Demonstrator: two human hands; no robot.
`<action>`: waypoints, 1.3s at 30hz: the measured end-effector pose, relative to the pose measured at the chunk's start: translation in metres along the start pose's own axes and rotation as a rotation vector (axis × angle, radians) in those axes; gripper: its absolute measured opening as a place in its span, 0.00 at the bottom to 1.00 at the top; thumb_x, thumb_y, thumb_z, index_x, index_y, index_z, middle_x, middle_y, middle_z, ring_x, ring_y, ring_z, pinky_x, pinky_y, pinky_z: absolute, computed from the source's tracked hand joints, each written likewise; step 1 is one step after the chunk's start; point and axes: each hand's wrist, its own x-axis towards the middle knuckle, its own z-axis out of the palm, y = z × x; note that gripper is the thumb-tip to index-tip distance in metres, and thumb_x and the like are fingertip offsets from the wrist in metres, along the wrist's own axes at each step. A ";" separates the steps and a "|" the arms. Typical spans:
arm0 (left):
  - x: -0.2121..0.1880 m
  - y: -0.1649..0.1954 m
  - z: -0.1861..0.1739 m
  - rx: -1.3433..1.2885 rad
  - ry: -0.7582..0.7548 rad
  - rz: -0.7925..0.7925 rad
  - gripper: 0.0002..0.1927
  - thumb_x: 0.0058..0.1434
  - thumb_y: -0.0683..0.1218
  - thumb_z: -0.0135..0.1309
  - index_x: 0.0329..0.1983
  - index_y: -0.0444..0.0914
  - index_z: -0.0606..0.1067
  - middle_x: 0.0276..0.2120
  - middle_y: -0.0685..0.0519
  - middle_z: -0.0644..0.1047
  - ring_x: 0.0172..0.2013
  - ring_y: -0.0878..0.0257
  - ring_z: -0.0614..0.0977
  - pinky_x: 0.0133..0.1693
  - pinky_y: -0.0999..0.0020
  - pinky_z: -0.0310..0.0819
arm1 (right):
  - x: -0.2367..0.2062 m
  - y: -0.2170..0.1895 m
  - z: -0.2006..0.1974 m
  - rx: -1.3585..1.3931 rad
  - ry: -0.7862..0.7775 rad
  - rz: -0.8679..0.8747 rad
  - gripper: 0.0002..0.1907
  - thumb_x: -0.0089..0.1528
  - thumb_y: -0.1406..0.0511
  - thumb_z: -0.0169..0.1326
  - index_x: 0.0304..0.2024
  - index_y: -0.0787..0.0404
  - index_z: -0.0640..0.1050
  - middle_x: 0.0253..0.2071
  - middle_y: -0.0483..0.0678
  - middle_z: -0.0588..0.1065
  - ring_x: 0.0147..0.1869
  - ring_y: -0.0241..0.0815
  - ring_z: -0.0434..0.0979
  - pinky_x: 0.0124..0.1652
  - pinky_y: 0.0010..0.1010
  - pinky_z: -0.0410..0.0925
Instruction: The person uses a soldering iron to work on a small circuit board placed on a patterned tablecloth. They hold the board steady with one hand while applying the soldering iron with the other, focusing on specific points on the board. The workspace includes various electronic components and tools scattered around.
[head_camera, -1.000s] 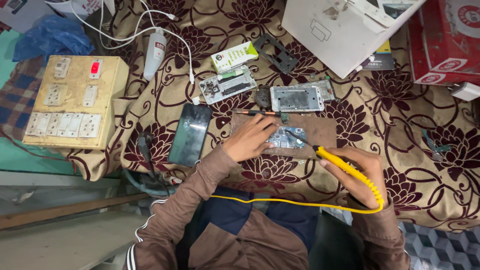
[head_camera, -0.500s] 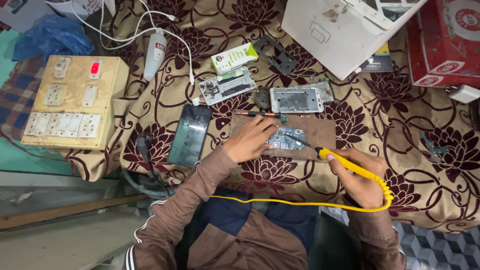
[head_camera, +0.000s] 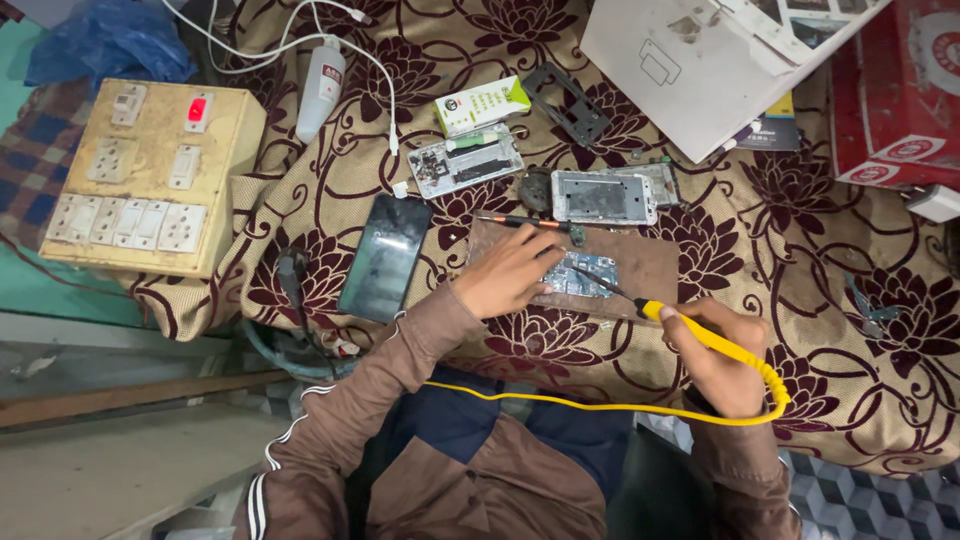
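Nearest, my right hand (head_camera: 722, 362) is closed in a fist-like grip around a smooth yellow soldering iron (head_camera: 708, 338); its thin dark tip points down at the small blue circuit board (head_camera: 580, 274). My left hand (head_camera: 508, 275) lies palm down with fingers bent, pressing the board's edge onto the flat brown wooden block (head_camera: 640, 262). Farther out, on the flowered woven cloth (head_camera: 860, 330), lie a glossy black phone screen (head_camera: 385, 256), a thin screwdriver (head_camera: 525, 223) and a metal phone frame (head_camera: 603, 196).
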 end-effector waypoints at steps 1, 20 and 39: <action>0.000 0.000 0.000 0.003 0.002 0.000 0.27 0.55 0.44 0.63 0.58 0.32 0.71 0.57 0.45 0.68 0.56 0.44 0.69 0.55 0.52 0.69 | 0.000 0.002 0.001 0.020 0.007 0.013 0.08 0.63 0.68 0.59 0.31 0.68 0.81 0.23 0.47 0.77 0.24 0.32 0.75 0.27 0.23 0.66; 0.001 -0.001 0.003 0.009 -0.027 -0.016 0.27 0.57 0.45 0.63 0.58 0.30 0.71 0.58 0.45 0.68 0.56 0.46 0.69 0.55 0.52 0.69 | 0.002 0.025 -0.005 0.017 -0.102 0.045 0.06 0.61 0.68 0.60 0.35 0.67 0.81 0.21 0.45 0.74 0.25 0.27 0.68 0.26 0.22 0.60; 0.000 -0.001 -0.003 -0.006 -0.012 0.014 0.27 0.56 0.45 0.63 0.57 0.31 0.70 0.57 0.44 0.68 0.57 0.43 0.69 0.56 0.51 0.67 | 0.006 0.012 -0.012 0.157 -0.191 -0.005 0.05 0.60 0.72 0.60 0.38 0.69 0.80 0.29 0.46 0.78 0.33 0.27 0.72 0.32 0.21 0.63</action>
